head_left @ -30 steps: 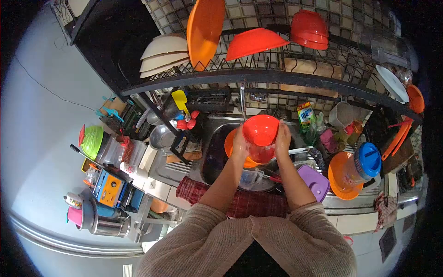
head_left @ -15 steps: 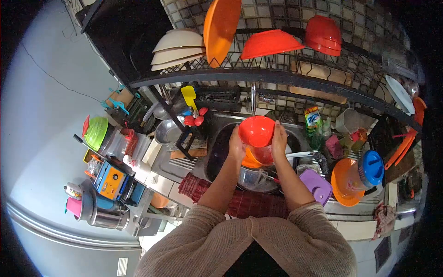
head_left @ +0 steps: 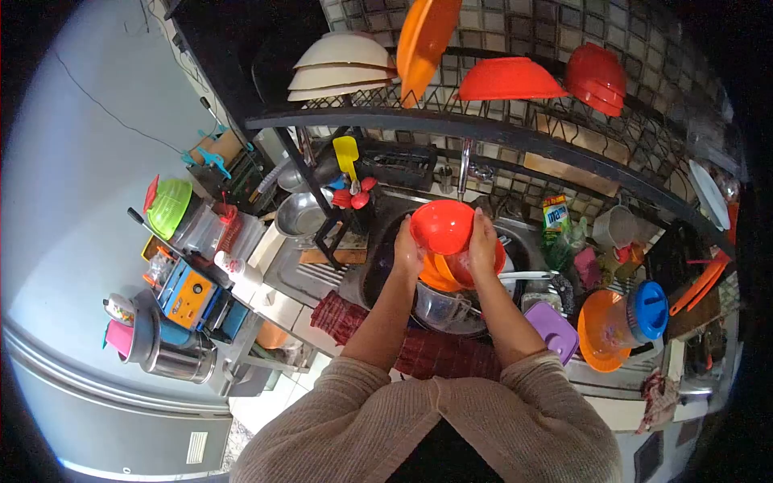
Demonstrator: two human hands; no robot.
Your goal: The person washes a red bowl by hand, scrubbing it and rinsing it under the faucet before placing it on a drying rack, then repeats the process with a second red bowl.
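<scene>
Fingers of left hand (head_left: pixel 408 251) and right hand (head_left: pixel 483 245) hold opposite sides of the red bowl (head_left: pixel 442 228); this two-sided grip likely steadies it above the sink (head_left: pixel 385 239).

"What's worn on top?"
"A ribbed knit cardigan (head_left: pixel 386 414), brownish beige (softly creased), its sleeves (head_left: pixel 560 406) ending on the forearms (head_left: pixel 381 322)."
"And the front (head_left: pixel 437 392)?"
"Parted, with something black (head_left: pixel 439 459) showing between its edges."

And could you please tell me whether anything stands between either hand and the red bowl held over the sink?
Nothing visible does: the left hand and right hand hold the red bowl directly, from opposite sides.
</scene>
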